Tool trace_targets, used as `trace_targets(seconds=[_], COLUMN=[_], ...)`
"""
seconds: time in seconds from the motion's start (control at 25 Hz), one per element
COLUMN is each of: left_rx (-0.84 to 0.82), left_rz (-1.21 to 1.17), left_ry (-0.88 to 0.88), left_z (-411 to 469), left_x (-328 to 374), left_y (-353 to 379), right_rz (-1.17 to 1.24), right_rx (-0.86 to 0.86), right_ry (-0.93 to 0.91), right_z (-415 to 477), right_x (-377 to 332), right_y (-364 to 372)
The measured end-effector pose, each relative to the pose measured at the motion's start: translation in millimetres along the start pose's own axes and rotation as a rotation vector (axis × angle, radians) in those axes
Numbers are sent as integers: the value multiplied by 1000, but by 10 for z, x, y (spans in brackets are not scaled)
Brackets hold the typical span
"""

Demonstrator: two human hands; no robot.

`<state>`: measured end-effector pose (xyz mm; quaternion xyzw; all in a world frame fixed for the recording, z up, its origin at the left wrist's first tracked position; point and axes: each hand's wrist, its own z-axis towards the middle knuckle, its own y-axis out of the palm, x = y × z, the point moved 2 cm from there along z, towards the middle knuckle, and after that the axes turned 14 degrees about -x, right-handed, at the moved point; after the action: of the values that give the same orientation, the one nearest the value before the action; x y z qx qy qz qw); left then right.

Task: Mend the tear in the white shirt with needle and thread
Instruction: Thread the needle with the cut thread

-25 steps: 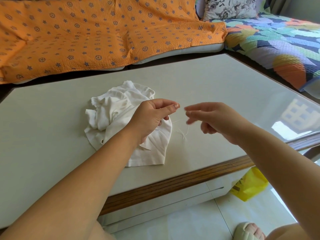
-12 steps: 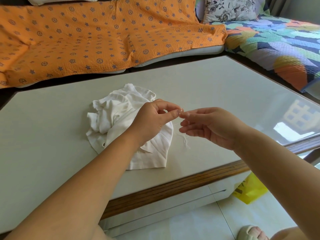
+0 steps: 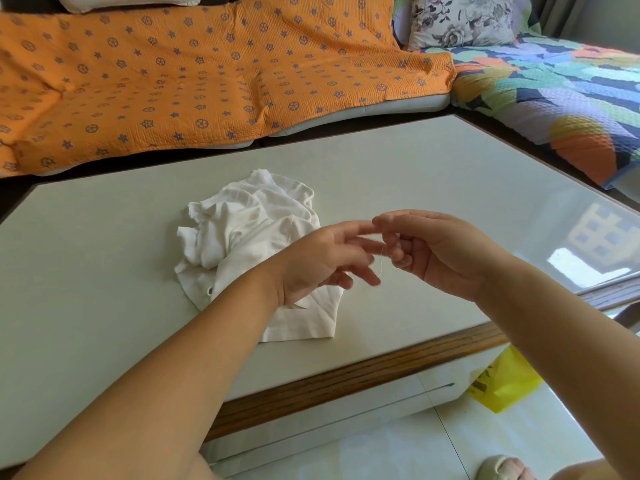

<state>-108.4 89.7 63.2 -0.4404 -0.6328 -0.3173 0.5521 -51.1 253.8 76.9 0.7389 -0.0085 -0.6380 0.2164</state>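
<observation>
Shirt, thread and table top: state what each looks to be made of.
Shirt: soft white cloth, likely cotton. It is matte and crumples into loose folds.
Thread: a thin, pale strand that hangs limp. It is too fine to tell the fibre.
Table top: a hard, smooth slab, perhaps glass or glossy laminate. Its right end mirrors a window, and the front edge looks like wood.

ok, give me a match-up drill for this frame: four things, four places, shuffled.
1 white shirt
2 thread
3 yellow bag
4 floral pillow

A on the floor, beside the table
B crumpled on the table
C beyond the orange cover
D hanging at the right hand

Pairs: 1-B, 2-D, 3-A, 4-C
</observation>
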Motion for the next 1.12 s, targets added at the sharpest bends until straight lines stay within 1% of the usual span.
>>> trace_targets(seconds=[0.08,0.16,0.28,0.4,0.44,0.48,0.56,0.6,0.64,0.72,0.8,0.92,0.96,1.0,1.04,1.08,1.12], left_rx=[-54,-41,21,117,137,150,150,146,146,154,114,-110,-141,-99,16,182,350], left_rz=[84,178,335,370,356,338,307,303,306,320,326,353,387,444,526,611,676], left_ry=[-73,-141,-249,-311,-321,-324,-319,-317,-315,-318,-386,-653,-730,-767,-746,-669,-549], left_z=[13,2,-62,-130,-145,-159,-174,-179,-186,-210,-268,-437,-489,-518,-512,-474,-415], left_x=[-23,-51,-113,-207,-236,-258,-280,-280,-271,-246,-221,-153,-120,-82,-61,-58,-59], left_y=[55,37,-102,-270,-315,-352,-401,-423,-440,-485,-543,-559,-560,-572,-605,-650,-678], right_rz=[14,23,74,84,13,-153,-652,-858,-990,-1133,-1221,-1281,-1272,-1245,-1209,-1173,-1147], right_rx=[10,14,83,191,260,355,553,612,643,683,735,790,785,766,738,711,691], right_ry=[-4,-8,-39,-64,-54,-25,55,67,67,62,74,106,122,136,144,145,139], right_z=[-9,-27,-32,-38,-42,-53,-63,-58,-50,-39,-37,-39,-36,-29,-16,-7,2], right_x=[-9,-27,-51,-64,-57,-45,-12,1,8,5,-21,-31,-26,-16,-8,-2,4], right_y=[-16,-18,-88,-183,-216,-248,-330,-354,-371,-432,-516,-616,-619,-608,-580,-543,-504])
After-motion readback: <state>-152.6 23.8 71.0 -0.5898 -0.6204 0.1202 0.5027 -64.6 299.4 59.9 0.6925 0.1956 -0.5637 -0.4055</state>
